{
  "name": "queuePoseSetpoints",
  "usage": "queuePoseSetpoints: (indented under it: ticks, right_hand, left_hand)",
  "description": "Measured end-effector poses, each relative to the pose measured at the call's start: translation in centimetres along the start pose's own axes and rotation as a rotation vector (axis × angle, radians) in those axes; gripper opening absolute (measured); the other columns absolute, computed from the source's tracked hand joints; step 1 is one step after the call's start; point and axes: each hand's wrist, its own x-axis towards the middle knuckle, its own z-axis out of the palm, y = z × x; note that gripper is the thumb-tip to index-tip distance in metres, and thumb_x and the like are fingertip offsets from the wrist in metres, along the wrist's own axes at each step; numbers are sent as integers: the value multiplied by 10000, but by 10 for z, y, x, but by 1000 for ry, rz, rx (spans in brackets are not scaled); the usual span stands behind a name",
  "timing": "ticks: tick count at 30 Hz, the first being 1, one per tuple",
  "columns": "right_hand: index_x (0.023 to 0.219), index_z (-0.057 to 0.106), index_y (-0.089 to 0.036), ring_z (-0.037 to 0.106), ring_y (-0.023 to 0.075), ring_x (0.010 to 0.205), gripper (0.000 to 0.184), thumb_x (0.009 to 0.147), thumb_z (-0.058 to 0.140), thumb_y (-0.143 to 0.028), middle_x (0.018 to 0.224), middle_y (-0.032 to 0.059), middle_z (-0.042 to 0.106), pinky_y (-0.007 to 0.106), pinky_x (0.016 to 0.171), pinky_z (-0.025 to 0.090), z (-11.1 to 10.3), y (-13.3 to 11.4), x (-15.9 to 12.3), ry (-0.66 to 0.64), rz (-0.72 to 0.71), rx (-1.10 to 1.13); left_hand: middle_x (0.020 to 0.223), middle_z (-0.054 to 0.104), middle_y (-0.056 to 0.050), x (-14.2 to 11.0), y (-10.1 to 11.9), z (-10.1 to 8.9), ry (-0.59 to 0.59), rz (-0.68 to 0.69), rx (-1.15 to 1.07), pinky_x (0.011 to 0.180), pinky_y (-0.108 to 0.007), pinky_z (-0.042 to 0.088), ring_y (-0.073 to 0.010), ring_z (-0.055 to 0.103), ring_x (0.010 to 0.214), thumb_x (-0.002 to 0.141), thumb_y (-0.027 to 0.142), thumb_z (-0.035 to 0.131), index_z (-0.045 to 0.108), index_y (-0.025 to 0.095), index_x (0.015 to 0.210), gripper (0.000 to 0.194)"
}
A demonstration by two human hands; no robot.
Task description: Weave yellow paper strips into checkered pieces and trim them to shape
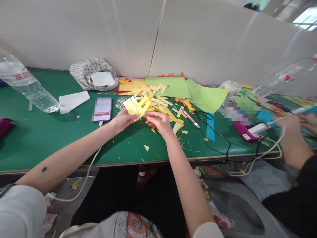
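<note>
My left hand [123, 121] is closed, thumb over fingers, on the lower edge of the layered yellow paper piece [130, 104], which lies between both hands. My right hand [160, 123] is partly curled at its lower right; whether it pinches the paper, I cannot tell. I judge the piece light, flexible and easily creased, best held flat where strips overlap rather than by loose ends. Beyond and right of the right hand: paper strips [170, 114], a yellow glue gun [186, 105] and a pink utility knife [190, 118]. Left of the left hand: a phone [102, 110], its white cable [89, 169] crossing the front edge of the surface [74, 142]. I judge movement freer toward the body than toward the strips.
</note>
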Motion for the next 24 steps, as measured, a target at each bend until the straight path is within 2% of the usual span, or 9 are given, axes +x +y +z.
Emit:
queuePoseSetpoints:
  ticks: [5, 10, 14, 18, 21, 24]
  right_hand:
    - [878, 710, -222, 651, 132, 660, 262, 635, 711, -320, 861, 26, 711, 267, 595, 543, 0, 2, 1, -8, 14, -4]
    - [842, 680, -202, 641, 123, 612, 289, 623, 742, -381, 772, 19, 692, 259, 559, 540, 1, 9, 5, 25, -53, 23]
    - [790, 620, -201, 642, 127, 603, 309, 613, 743, -422, 741, 5, 670, 262, 555, 547, 1, 11, 7, 52, -107, 25]
    - [784, 536, -213, 656, 138, 609, 353, 595, 760, -409, 727, -11, 661, 260, 552, 547, 1, 9, 7, 68, -84, 60]
    - [830, 503, -222, 666, 152, 642, 394, 590, 768, -386, 750, -9, 666, 273, 571, 551, 1, 6, 5, 69, -54, 91]
    - [1004, 489, -241, 674, 188, 731, 516, 592, 770, -369, 803, 3, 669, 299, 591, 558, 1, 3, 3, 50, -63, 123]
  left_hand:
    - [1030, 694, -115, -1, 1, 1, 6, 11, 37, 794, -243, 519, -175, 657, 880, 631, 63, 746, 643, 100, 1009, 394]
    - [1020, 701, -97, -1, -1, 0, -27, 38, 82, 790, -265, 525, -186, 662, 882, 609, 90, 769, 641, 129, 992, 405]
    - [1044, 696, -99, -3, -1, 1, -39, 44, 107, 792, -284, 528, -204, 662, 896, 580, 83, 784, 631, 142, 1012, 462]
    - [1063, 689, -107, -3, -1, 2, -41, 38, 105, 787, -273, 525, -197, 659, 900, 602, 97, 774, 631, 133, 1024, 447]
    - [1077, 683, -110, -2, -2, 1, -31, 29, 93, 806, -271, 518, -193, 653, 923, 610, 100, 768, 635, 128, 1033, 445]
    - [1079, 683, -106, -1, -3, 0, -10, 30, 97, 810, -275, 515, -191, 655, 916, 588, 99, 779, 637, 135, 1042, 476]
